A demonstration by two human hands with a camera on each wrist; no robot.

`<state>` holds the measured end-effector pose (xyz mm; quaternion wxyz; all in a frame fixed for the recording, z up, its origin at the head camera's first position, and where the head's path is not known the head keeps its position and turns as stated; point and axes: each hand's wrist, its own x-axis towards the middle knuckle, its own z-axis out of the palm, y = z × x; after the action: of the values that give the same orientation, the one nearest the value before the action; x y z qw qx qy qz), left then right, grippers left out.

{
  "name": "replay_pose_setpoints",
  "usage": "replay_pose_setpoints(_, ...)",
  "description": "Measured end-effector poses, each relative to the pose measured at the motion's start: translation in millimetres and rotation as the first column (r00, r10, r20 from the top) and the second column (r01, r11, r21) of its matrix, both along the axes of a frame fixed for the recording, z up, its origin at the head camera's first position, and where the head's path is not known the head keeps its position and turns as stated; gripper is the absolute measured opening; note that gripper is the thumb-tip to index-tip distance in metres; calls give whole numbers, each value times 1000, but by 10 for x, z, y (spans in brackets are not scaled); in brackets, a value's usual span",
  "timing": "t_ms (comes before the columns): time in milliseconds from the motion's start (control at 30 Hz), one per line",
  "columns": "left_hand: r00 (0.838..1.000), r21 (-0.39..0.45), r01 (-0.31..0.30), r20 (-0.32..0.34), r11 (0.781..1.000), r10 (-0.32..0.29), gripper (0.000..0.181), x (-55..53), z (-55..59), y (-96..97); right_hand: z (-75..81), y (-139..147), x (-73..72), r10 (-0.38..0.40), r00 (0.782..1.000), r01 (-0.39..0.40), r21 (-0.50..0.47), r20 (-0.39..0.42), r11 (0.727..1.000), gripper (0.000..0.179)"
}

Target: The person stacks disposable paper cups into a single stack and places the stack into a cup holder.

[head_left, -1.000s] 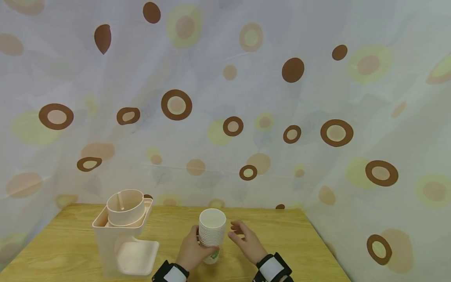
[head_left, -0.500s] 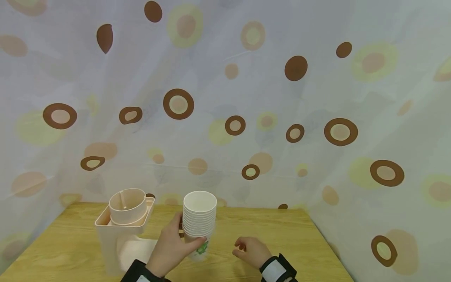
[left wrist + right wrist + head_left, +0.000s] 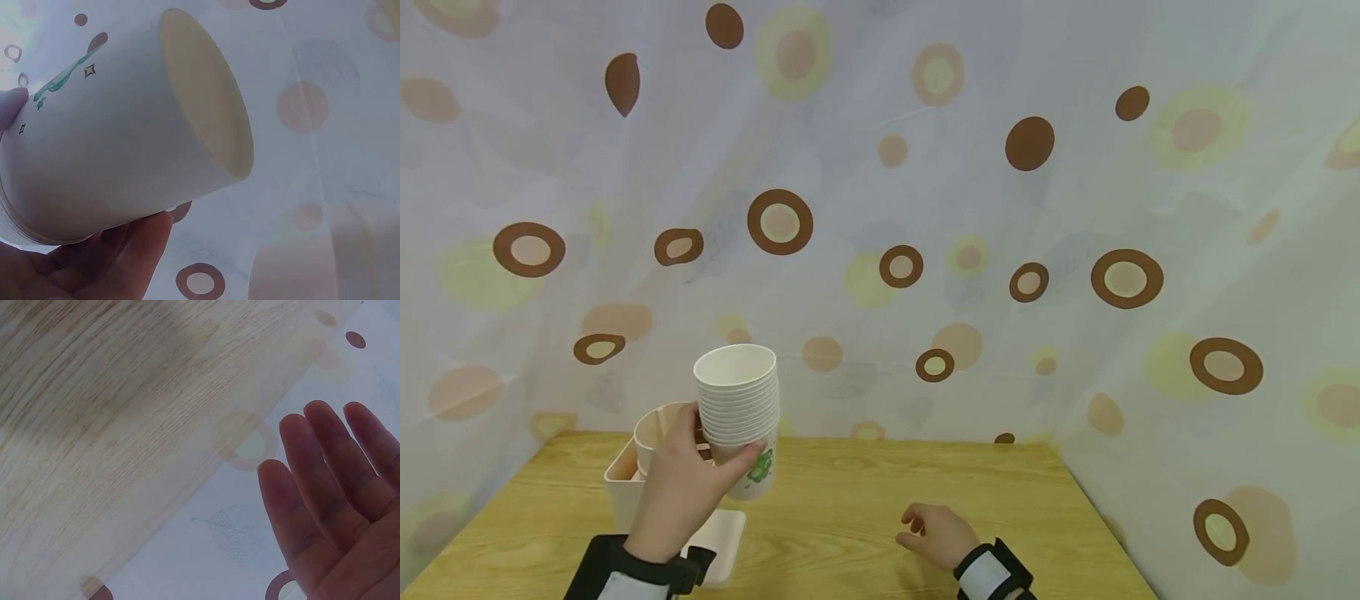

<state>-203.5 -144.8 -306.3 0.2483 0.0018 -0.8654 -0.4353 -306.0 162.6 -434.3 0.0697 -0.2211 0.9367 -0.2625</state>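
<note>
My left hand (image 3: 681, 492) grips a stack of white paper cups (image 3: 737, 408) with thumb and fingers around its sides, mouths up, held above the table. A green print shows on the lowest cup. In the left wrist view the bottom end of the cup stack (image 3: 125, 137) faces the camera, with fingers (image 3: 140, 250) beneath it. Behind the left hand stands a cream plastic holder (image 3: 625, 492) with a round cup-like tube (image 3: 651, 429) on top, partly hidden by the hand. My right hand (image 3: 940, 533) hovers over the table at the right, fingers relaxed, holding nothing.
A wooden table (image 3: 865, 483) lies under both hands. The holder's pale flat tray (image 3: 726, 542) sticks out at its front right. A patterned curtain (image 3: 850, 308) with brown and yellow circles hangs behind the table and along its sides.
My left hand has lifted the cup stack and carried it left, up to the front of the holder. The right hand has drawn away from the cups and relaxed.
</note>
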Motion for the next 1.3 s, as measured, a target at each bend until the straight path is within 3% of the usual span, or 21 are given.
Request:
replay_pose_setpoints(300, 999, 21, -44, 18, 999, 44, 81, 51, 131, -219, -13, 13, -6, -8, 1000, 8, 4, -4, 1000, 29)
replay_pose_setpoints(533, 990, -30, -132, -57, 991, 130, 81, 32, 221, -412, -22, 20, -11, -1, 1000, 1, -8, 8, 1000, 28)
replay_pose_setpoints(667, 988, -32, -149, -55, 988, 147, 84, 0, 252, -501, -23, 20, -10, 8, 1000, -8, -13, 9, 1000, 29)
replay_pose_setpoints(867, 990, -25, -144, -13, 989, 143, 90, -36, 254, -579, -31, 20, -14, 8, 1000, -8, -10, 11, 1000, 28)
replay_pose_setpoints(1300, 986, 27, -167, -1, 986, 167, 95, -194, 185, -679, -20, -2, -14, 12, 1000, -12, -4, -3, 1000, 28)
